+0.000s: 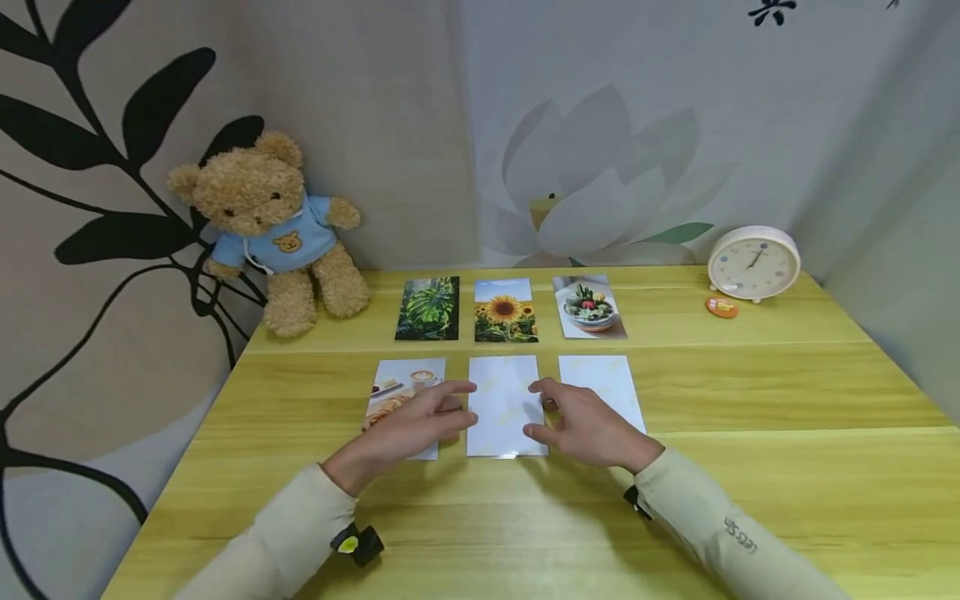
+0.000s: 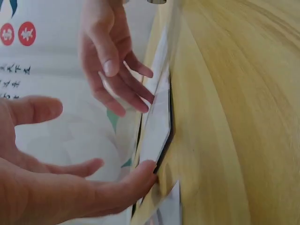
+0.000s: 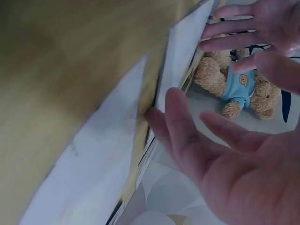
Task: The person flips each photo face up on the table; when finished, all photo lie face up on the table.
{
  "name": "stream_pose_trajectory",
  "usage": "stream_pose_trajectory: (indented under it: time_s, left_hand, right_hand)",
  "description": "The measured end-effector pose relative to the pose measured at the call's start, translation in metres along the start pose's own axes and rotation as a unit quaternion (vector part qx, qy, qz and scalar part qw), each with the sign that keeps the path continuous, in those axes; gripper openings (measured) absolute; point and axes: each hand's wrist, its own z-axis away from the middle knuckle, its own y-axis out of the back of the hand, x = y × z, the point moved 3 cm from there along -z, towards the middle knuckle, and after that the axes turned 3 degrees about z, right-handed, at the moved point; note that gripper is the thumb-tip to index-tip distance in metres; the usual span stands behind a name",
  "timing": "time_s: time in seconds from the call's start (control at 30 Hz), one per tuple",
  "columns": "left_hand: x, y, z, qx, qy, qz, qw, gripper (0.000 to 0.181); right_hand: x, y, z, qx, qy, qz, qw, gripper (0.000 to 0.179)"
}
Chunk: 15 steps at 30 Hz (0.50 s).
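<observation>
A white blank-faced card (image 1: 506, 408) lies in the middle of the near row, between both hands. At its left edge is my left hand (image 1: 420, 418), fingers extended and thumb apart; in the left wrist view a fingertip (image 2: 146, 169) meets the card's edge or comes very close. My right hand (image 1: 588, 423) is at the opposite edge, its fingers loosely bent and grasping nothing. Partly under the left hand's outline lies a photo card of a coffee cup and pastries (image 1: 423, 372). Another white card (image 1: 607, 379) is partly hidden behind the right hand.
Along the far row are cards showing green leaves (image 1: 427, 308), a sunflower (image 1: 506, 311) and potted cacti (image 1: 589, 307). A teddy bear (image 1: 288, 242) sits at the back left. A round white clock (image 1: 754, 263) and an orange badge (image 1: 722, 307) are at the back right.
</observation>
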Motion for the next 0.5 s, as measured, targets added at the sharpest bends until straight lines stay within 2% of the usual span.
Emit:
stream_pose_trajectory:
  time_s: [0.27,0.43,0.5]
  left_hand:
    - [0.002,0.007,-0.003,0.061,-0.023,0.030,0.9974,0.054]
    - [0.007,0.011,-0.007,0.108,-0.059,0.050,0.9911,0.049]
    - [0.008,0.011,-0.009,0.114,-0.070,0.049,0.9898,0.048]
  right_hand:
    - [-0.011,-0.011,-0.006,0.015,0.023,0.024,0.9993,0.060]
    - [-0.019,-0.013,-0.009,0.035,0.035,0.004,0.9988,0.060]
    - [-0.023,-0.014,-0.010,0.037,0.034,-0.010,0.9987,0.062]
